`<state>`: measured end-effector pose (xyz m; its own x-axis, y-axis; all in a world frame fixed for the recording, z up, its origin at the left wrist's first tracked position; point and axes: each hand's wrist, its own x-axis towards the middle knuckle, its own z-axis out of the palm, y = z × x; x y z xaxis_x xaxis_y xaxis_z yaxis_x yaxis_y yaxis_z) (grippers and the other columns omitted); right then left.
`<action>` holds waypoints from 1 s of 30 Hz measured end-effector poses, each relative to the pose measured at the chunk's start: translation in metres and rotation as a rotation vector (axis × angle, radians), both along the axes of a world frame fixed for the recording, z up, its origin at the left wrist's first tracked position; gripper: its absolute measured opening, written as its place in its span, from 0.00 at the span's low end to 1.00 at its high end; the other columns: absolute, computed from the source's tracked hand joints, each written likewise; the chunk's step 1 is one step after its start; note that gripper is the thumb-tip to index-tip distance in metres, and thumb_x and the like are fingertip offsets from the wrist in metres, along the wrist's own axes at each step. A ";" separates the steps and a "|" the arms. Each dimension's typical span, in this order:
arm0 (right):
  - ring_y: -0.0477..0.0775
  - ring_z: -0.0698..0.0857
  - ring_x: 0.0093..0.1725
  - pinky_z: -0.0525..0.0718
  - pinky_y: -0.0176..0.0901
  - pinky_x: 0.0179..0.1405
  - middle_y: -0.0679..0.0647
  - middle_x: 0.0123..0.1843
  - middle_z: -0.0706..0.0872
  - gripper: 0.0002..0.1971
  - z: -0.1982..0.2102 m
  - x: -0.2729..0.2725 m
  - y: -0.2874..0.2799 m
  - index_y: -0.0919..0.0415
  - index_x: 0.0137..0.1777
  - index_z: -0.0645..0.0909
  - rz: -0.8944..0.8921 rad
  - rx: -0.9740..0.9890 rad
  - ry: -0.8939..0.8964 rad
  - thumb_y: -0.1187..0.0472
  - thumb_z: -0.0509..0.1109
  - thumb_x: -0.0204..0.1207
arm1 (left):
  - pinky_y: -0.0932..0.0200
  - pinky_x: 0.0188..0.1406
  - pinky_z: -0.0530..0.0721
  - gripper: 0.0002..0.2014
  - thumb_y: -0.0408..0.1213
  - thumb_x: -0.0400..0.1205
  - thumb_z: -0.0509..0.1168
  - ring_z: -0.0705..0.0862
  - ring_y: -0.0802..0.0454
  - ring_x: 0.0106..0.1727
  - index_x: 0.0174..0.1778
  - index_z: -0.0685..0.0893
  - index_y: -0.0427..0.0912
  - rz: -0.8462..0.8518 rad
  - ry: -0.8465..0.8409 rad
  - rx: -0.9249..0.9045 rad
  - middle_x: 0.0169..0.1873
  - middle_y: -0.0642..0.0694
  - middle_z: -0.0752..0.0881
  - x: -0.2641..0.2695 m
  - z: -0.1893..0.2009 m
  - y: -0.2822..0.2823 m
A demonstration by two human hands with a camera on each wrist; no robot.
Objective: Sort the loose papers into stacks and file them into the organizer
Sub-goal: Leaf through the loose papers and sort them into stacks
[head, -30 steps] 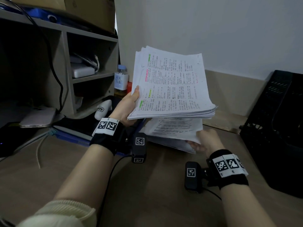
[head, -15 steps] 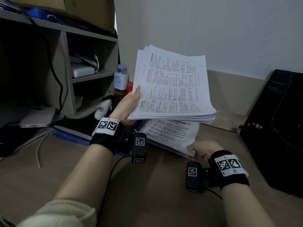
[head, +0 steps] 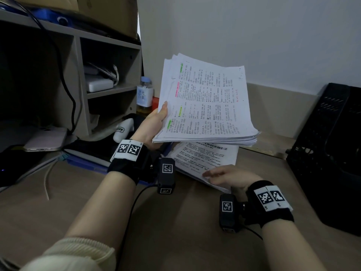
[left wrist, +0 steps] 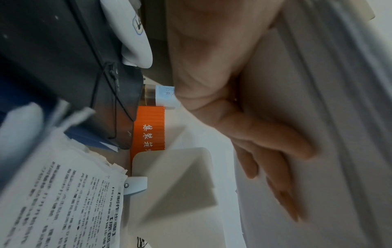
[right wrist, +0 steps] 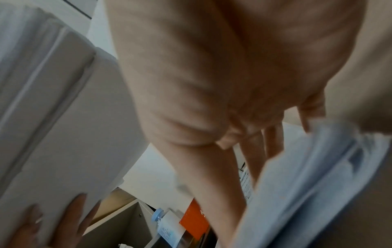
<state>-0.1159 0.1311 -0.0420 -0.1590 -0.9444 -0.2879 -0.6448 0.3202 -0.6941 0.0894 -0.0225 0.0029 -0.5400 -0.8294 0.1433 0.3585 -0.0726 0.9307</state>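
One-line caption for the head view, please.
Left hand holds up a paper stack; right hand grips papers on the desk.

The left hand (head: 154, 124) is raised above the desk (head: 97, 202), palm up under a thick stack of papers (head: 207, 106), thumb lying along the stack's near left edge, fingers (left wrist: 273, 167) spread flat beneath it; the left forearm runs up from the lower left, a cream sleeve (head: 78, 253) pushed back near the elbow, a black band at the wrist; the right hand (head: 228, 177) sits lower, close over the desk, gripping the near corner of a second sheaf (head: 205, 159), thumb on top, fingers (right wrist: 250, 159) beneath; the right wrist wears a black band too.
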 end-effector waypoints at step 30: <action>0.43 0.81 0.67 0.77 0.48 0.68 0.40 0.69 0.82 0.19 0.032 -0.016 0.011 0.42 0.78 0.68 -0.247 -0.560 -0.479 0.52 0.51 0.89 | 0.37 0.70 0.79 0.15 0.49 0.88 0.56 0.86 0.37 0.62 0.62 0.81 0.45 0.008 -0.162 -0.003 0.59 0.37 0.88 -0.006 -0.023 -0.013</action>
<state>-0.1316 0.1424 -0.0099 -0.3624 -0.9226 0.1318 -0.1893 -0.0656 -0.9797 0.0833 -0.0357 -0.0197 -0.5500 -0.8332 0.0577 0.2046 -0.0675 0.9765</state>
